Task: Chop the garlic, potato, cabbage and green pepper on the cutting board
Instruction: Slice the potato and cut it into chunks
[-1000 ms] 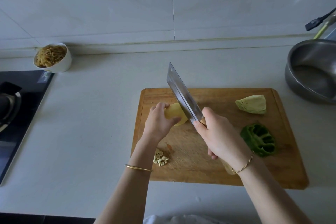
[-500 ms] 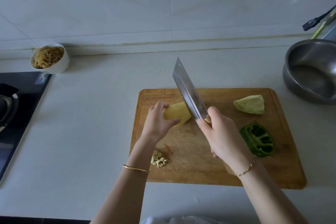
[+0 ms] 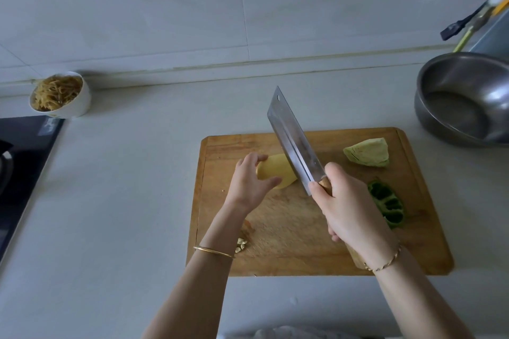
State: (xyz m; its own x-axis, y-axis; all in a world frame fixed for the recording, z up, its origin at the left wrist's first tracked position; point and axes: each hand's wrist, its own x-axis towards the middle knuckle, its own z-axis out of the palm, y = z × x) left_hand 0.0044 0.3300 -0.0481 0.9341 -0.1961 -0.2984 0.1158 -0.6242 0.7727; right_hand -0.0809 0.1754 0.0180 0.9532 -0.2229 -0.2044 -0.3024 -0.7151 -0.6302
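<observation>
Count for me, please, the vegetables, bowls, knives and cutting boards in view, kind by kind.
Vegetables: 4 (potato, cabbage, green pepper, garlic)
Bowls: 2 (white bowl, metal bowl)
Knives: 1 (knife)
Cutting boards: 1 (cutting board)
Total: 8

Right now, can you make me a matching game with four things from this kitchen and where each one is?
Things:
1. potato
2. knife
3. cabbage
4. garlic

Places:
A. at the far right of the cutting board
B. held in the right hand
C. held in the left hand
D. in small pieces at the near left of the cutting board

Pairs: 1-C, 2-B, 3-A, 4-D
</observation>
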